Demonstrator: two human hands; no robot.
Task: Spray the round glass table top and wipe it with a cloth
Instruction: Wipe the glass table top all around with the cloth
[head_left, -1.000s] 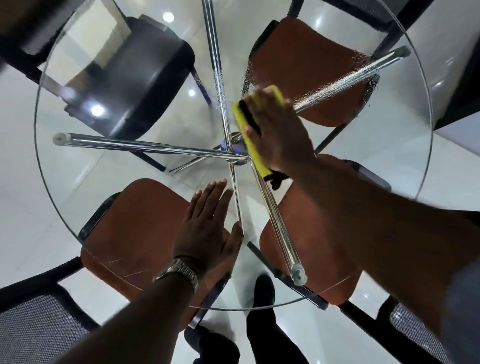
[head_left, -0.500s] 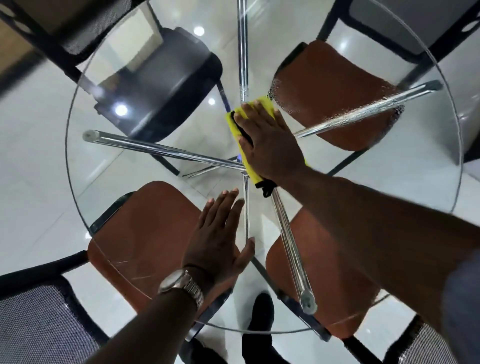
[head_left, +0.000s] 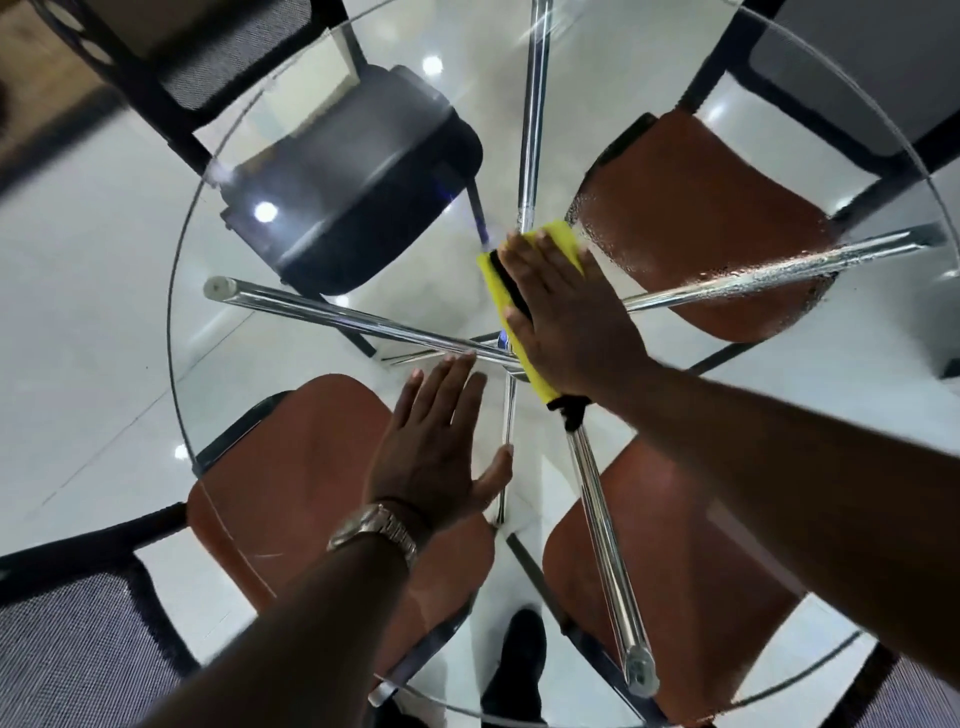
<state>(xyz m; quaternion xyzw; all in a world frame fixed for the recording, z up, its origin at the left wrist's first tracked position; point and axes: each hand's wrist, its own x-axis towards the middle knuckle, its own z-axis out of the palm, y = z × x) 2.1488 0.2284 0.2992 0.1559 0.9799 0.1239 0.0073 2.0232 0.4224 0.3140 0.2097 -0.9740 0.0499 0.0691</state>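
Glass table top (head_left: 234, 395) shows droplets (head_left: 779, 270) only at far right, so wiping seems partly done; your flat right hand (head_left: 566, 312) presses the yellow cloth (head_left: 558, 240) near the centre, your left hand (head_left: 431, 447) rests open, empty.

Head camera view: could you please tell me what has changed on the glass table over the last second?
The right hand slid the yellow cloth leftward across the glass table top, away from the droplet patch and toward the middle. Nothing was picked up or released. The left hand stays flat on the near glass, possibly slightly further forward. The camera itself shifted too.
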